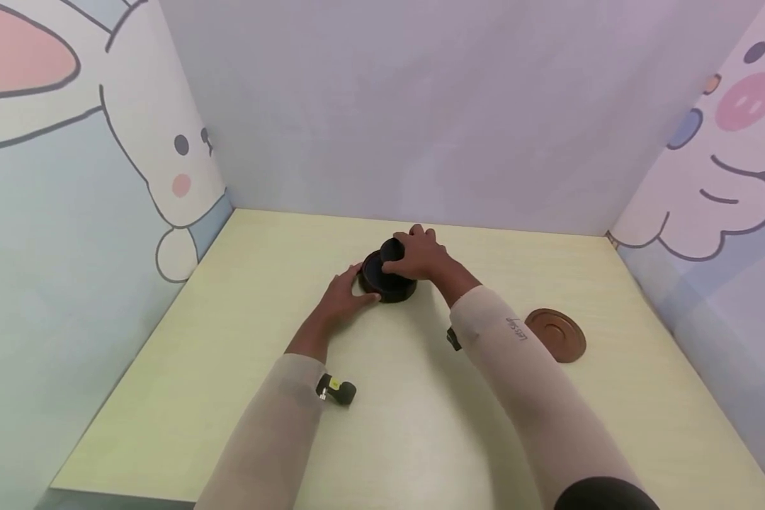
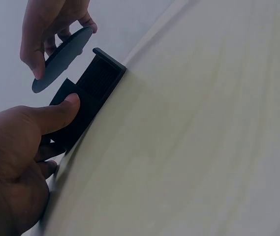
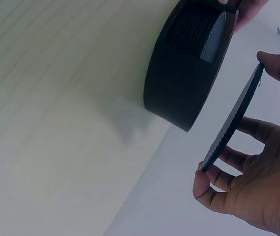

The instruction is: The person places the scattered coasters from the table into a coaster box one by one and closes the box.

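A dark round coaster holder point(image 1: 393, 292) stands on the table toward the back. Its side slot, seen in the right wrist view, shows a stack of thin coasters point(image 3: 191, 32) inside. My left hand point(image 1: 343, 299) grips the holder from the left, thumb point(image 2: 61, 114) pressed on its near side. Just above the open top, my right hand point(image 1: 419, 256) pinches a thin black coaster point(image 3: 234, 120) by its edge between thumb and fingertips. The coaster is tilted and apart from the holder point(image 2: 88, 96) in both wrist views.
A brown round disc with concentric rings point(image 1: 556, 336) lies on the pale wooden table point(image 1: 185, 397), right of my right forearm. A plain fabric wall point(image 1: 408, 113) rises behind the table's back edge, and cartoon-printed walls stand at both sides.
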A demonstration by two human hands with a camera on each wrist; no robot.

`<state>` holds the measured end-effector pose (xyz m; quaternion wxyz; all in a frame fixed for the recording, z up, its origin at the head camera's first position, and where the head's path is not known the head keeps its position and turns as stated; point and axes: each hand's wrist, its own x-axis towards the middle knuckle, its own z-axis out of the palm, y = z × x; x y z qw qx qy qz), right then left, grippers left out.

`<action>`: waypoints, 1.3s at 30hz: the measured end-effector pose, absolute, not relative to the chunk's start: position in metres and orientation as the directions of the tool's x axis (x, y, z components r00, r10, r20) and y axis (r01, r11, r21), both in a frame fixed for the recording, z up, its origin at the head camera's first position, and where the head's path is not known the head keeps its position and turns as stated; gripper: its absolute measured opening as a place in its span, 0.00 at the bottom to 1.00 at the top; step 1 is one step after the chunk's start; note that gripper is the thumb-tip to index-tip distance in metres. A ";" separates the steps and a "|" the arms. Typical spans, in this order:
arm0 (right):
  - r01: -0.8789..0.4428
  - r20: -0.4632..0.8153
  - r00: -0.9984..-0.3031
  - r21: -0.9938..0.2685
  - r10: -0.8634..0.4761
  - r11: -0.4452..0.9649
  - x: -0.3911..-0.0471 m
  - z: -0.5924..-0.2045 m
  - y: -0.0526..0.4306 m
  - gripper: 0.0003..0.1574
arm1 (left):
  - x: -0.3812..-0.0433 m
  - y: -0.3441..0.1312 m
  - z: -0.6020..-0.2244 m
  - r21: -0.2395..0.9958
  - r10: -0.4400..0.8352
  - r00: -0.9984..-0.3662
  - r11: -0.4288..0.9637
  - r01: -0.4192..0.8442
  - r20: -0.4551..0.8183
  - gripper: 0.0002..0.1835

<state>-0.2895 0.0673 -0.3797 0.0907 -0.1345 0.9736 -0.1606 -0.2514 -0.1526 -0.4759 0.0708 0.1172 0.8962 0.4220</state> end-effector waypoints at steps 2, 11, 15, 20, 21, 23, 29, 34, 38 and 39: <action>-0.245 -0.131 -0.944 -0.332 -0.302 0.911 -0.289 -0.381 0.061 0.53 | -0.251 -0.152 -0.475 0.778 0.273 -0.961 0.611 0.148 -0.031 0.49; -0.275 -0.142 -0.933 -0.315 -0.332 0.908 -0.283 -0.386 0.040 0.52 | -0.251 -0.152 -0.476 0.782 0.266 -0.964 0.605 0.152 -0.018 0.47; -0.275 -0.156 -0.931 -0.297 -0.330 0.914 -0.281 -0.387 0.036 0.53 | -0.250 -0.152 -0.476 0.786 0.271 -0.963 0.597 0.162 -0.007 0.46; -0.270 -0.163 -0.931 -0.288 -0.325 0.919 -0.280 -0.389 0.034 0.53 | -0.249 -0.153 -0.475 0.782 0.263 -0.965 0.603 0.155 -0.012 0.46; -0.268 -0.166 -0.932 -0.285 -0.323 0.920 -0.280 -0.390 0.034 0.53 | -0.249 -0.153 -0.475 0.783 0.261 -0.965 0.603 0.151 -0.014 0.46; -0.263 -0.175 -0.931 -0.283 -0.319 0.922 -0.280 -0.391 0.033 0.54 | -0.250 -0.153 -0.475 0.790 0.255 -0.967 0.597 0.141 -0.020 0.47; -0.247 -0.210 -0.926 -0.288 -0.313 0.925 -0.280 -0.392 0.033 0.55 | -0.252 -0.153 -0.477 0.798 0.260 -0.966 0.583 0.152 -0.006 0.47; -0.245 -0.239 -0.919 -0.277 -0.314 0.929 -0.279 -0.390 0.034 0.55 | -0.252 -0.154 -0.478 0.798 0.259 -0.966 0.586 0.144 -0.016 0.47; -0.249 -0.251 -0.914 -0.270 -0.317 0.930 -0.279 -0.391 0.035 0.56 | -0.252 -0.154 -0.478 0.799 0.258 -0.966 0.585 0.138 -0.022 0.47; -0.249 -0.253 -0.914 -0.268 -0.317 0.931 -0.280 -0.391 0.036 0.56 | -0.252 -0.154 -0.479 0.800 0.261 -0.965 0.583 0.142 -0.019 0.47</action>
